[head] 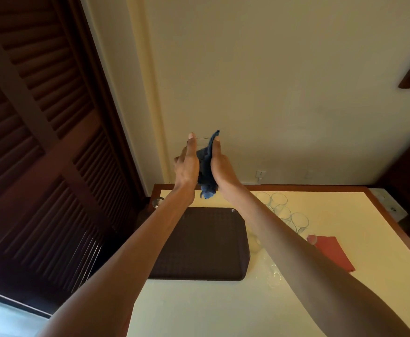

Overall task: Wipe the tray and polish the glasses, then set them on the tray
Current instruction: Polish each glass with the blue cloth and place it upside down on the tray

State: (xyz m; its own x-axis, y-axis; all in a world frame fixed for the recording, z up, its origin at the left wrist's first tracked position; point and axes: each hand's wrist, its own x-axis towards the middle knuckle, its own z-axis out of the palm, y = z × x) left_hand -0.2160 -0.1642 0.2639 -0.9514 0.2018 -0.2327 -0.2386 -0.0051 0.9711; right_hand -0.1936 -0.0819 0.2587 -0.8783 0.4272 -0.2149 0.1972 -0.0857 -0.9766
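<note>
Two hands are raised above the brown tray. The left hand has its grip clamped round a clear glass. The right hand presses a blue cloth against it, grip seemingly closed on the cloth. Right of the tray, more glasses stand on the worktop, near a red napkin.
</note>
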